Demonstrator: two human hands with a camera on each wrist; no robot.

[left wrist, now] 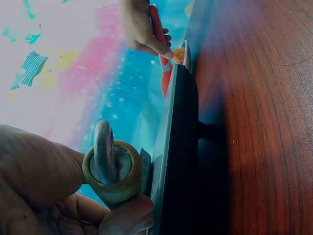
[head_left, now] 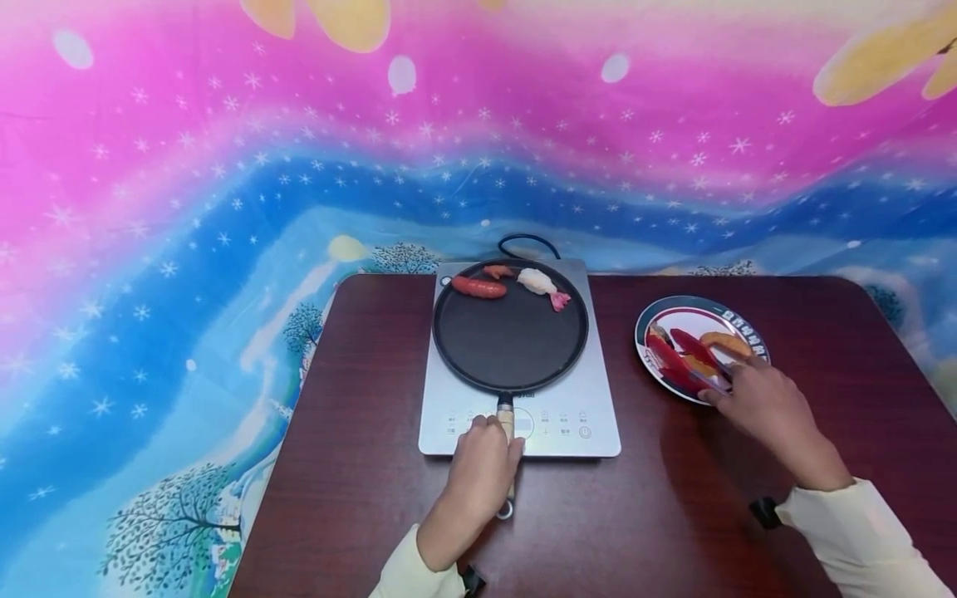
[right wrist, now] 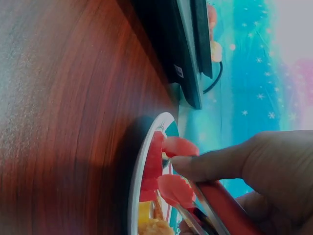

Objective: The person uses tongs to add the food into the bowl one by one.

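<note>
My left hand grips the pale wooden handle of a flat black frying pan, a metal ring at its end. In the pan's far part lie a red sausage, a small orange-red piece and a white shrimp-like piece with a pink tail. At the right, my right hand holds red-tipped metal tongs over a plate. The two tips stand apart, low among the food. A golden fried piece and a yellow piece lie on the plate, partly covered.
Beneath the pan is a silver induction cooker, its control panel facing me. A black cord loops behind it. The dark reddish-brown table ends at a colourful printed cloth at the back.
</note>
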